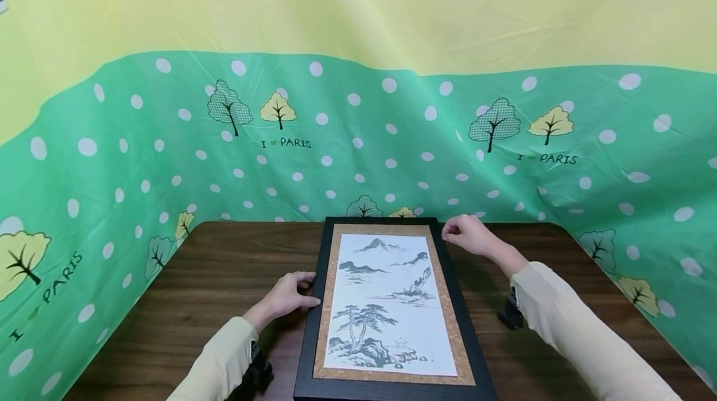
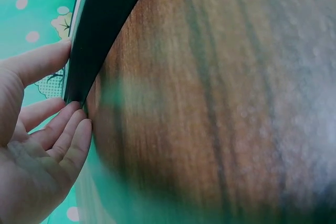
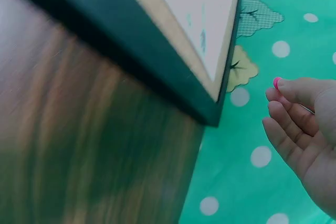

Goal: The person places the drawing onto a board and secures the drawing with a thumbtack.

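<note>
Frame (image 1: 394,389) between left (image 1: 287,295) and right (image 1: 469,235) hands, former loose against it, latter tight on pink object (image 3: 276,82)

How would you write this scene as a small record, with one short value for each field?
Main object: black frame on the table
Frame contents: cork-like board, with white paper lying on it
Paper image: grey landscape with mountains, trees and a small pavilion
Left hand: touching the left edge of the frame
Right hand: near the frame's far right corner, apart from it, pinching a small pink object; its exact type is unclear
Table: dark brown, wood-grained
Backdrop: yellow and green cloth with dots and trees
</note>
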`<state>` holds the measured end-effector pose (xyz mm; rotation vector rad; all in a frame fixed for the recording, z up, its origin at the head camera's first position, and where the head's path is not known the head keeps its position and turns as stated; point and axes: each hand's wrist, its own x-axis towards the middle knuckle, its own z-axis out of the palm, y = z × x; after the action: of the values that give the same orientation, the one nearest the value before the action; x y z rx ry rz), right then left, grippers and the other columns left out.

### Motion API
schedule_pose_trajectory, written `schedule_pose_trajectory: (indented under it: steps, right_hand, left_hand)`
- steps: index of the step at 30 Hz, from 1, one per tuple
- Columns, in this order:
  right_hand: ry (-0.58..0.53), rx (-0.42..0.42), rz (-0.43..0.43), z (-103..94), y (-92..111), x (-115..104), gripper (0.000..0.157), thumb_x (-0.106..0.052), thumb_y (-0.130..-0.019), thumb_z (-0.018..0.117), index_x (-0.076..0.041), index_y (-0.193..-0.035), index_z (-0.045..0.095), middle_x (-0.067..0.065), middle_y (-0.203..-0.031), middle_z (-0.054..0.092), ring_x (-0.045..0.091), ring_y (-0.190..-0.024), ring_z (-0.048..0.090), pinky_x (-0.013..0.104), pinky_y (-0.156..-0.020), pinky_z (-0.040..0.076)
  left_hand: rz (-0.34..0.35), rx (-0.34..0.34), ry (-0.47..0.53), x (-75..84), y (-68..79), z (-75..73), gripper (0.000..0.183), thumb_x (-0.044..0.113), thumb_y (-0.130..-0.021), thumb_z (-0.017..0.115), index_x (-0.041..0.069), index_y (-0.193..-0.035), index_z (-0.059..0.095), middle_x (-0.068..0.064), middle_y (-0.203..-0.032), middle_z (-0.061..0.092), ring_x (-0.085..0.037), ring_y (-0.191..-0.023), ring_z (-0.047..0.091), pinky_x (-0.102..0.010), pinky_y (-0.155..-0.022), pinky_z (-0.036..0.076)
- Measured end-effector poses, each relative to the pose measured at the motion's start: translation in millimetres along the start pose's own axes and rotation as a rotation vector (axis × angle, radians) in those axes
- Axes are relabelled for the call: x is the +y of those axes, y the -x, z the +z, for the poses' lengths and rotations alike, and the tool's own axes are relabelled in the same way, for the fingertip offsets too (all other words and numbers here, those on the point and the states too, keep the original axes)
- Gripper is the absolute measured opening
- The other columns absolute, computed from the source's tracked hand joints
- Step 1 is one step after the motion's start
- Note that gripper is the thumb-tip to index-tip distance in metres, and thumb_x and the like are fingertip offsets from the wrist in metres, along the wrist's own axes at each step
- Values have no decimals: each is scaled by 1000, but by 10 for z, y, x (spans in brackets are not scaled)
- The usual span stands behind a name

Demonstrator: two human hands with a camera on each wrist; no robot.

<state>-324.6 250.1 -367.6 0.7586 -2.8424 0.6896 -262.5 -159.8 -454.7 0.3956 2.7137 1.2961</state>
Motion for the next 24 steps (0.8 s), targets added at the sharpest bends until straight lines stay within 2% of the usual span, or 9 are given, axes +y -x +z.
schedule_pose_trajectory:
  steps: [14,21,24]
  right_hand:
    - [-59,-58,10,146,-397,-199,9,-3,-85,59,-3,-82,67,7,-76,63,13,-62,49,28,-59,43]
    - [-87,-38,13,210,-540,-247,11,-2,-84,57,-3,-81,66,11,-77,64,14,-61,51,29,-59,44]
    - [-109,-46,45,266,-597,-253,10,-2,-85,56,0,-83,66,13,-79,64,15,-63,52,29,-60,45]
  left_hand:
    - [-7,-21,5,-6,-5,-6,58,16,-73,76,-2,-122,53,-12,-112,58,-25,-101,52,-42,-86,43]
    - [-1,-29,10,-7,-6,-20,59,16,-73,75,-3,-124,51,-12,-113,58,-25,-102,52,-42,-87,43]
    - [1,-30,14,-17,-7,-23,60,16,-73,75,-3,-124,51,-12,-113,57,-25,-102,52,-42,-87,43]
